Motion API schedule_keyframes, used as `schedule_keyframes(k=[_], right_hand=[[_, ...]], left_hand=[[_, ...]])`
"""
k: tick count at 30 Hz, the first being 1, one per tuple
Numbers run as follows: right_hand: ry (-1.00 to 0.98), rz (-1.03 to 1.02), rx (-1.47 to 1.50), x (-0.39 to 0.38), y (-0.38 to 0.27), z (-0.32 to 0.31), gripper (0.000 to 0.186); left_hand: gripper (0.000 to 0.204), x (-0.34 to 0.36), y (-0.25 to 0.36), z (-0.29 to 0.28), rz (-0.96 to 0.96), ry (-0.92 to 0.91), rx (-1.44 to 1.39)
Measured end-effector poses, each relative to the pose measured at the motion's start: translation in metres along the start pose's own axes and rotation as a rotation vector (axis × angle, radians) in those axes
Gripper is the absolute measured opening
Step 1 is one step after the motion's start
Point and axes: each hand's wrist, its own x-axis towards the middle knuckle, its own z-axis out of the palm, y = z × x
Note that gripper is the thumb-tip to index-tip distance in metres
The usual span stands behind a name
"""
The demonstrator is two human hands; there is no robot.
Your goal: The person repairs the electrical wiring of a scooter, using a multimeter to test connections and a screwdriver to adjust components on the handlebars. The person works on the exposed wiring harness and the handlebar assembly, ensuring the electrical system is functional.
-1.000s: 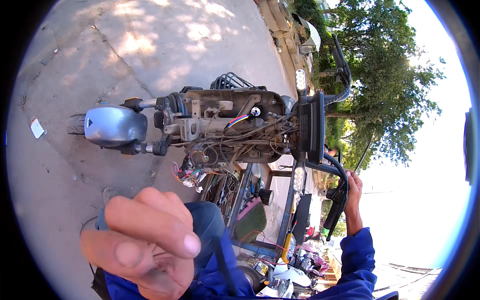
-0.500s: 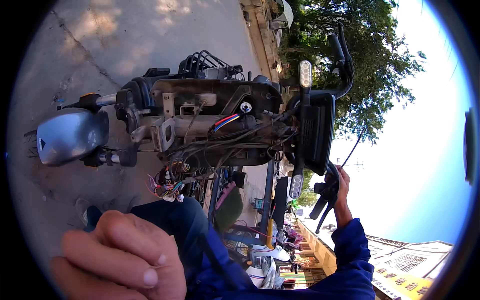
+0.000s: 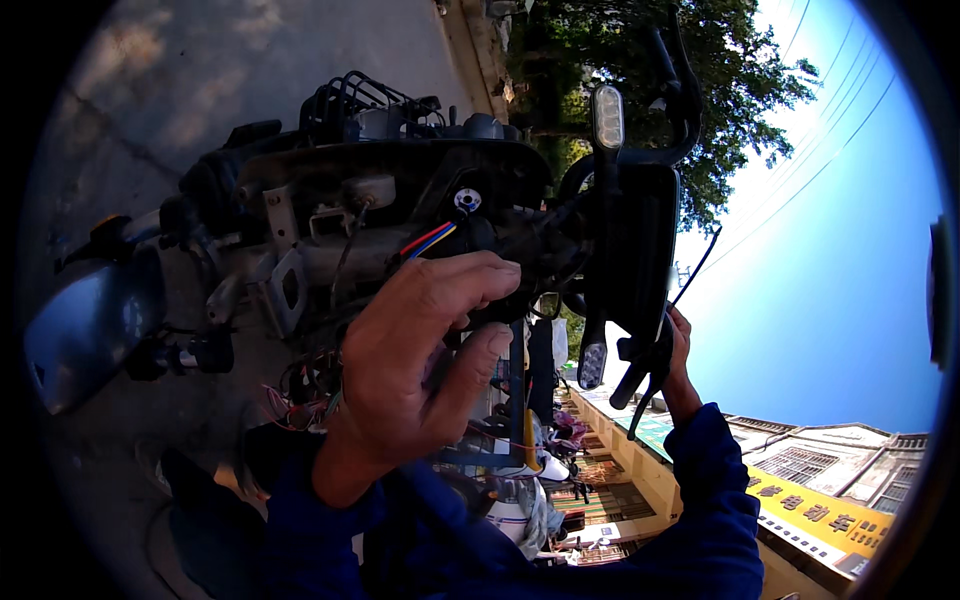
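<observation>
A stripped electric scooter fills the middle, its frame (image 3: 330, 262) running sideways across the picture. A silver-grey front fender (image 3: 95, 325) is at its left and the handlebar (image 3: 690, 135) at its right. My left hand (image 3: 415, 345) is raised in front of the frame, back toward me, thumb and fingers bent and apart with nothing visible between them. Beside its fingertips are red, yellow and blue wires (image 3: 430, 240) and a round lock barrel (image 3: 467, 201). My right hand (image 3: 680, 360) is closed round the handlebar's lower end, fingers partly hidden. A thin dark rod (image 3: 698, 265) sticks out beside it.
Loose coloured wires (image 3: 300, 390) hang below the frame. Two lights, one the upper clear lamp (image 3: 608, 118), sit by the dark front panel (image 3: 645, 250). Behind are parked clutter, a building with a yellow sign (image 3: 820, 515), trees (image 3: 740, 110) and paved ground (image 3: 130, 110).
My left hand has risen from the lower left to the scooter's wiring, its fingers uncurling. My right hand stays at the handlebar. The view has shifted and the scooter appears closer.
</observation>
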Motion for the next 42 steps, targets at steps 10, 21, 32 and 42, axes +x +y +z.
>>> schedule_keyframes(k=[10, 21, 32, 42], right_hand=[[-0.046, -0.042, -0.025, 0.008, 0.001, -0.002, 0.027], [0.019, -0.073, -0.141, 0.004, -0.003, 0.003, 0.032], [-0.024, -0.033, -0.074, 0.000, -0.008, 0.001, 0.030], [-0.012, -0.059, -0.078, 0.002, -0.012, 0.007, 0.031]], left_hand=[[0.059, 0.004, -0.004, 0.033, 0.009, -0.169, 0.183], [0.052, 0.000, -0.011, 0.030, 0.114, -0.253, 0.138], [0.053, -0.009, -0.011, 0.038, 0.116, -0.214, 0.094], [0.048, -0.005, -0.016, 0.041, 0.059, -0.114, 0.094]])
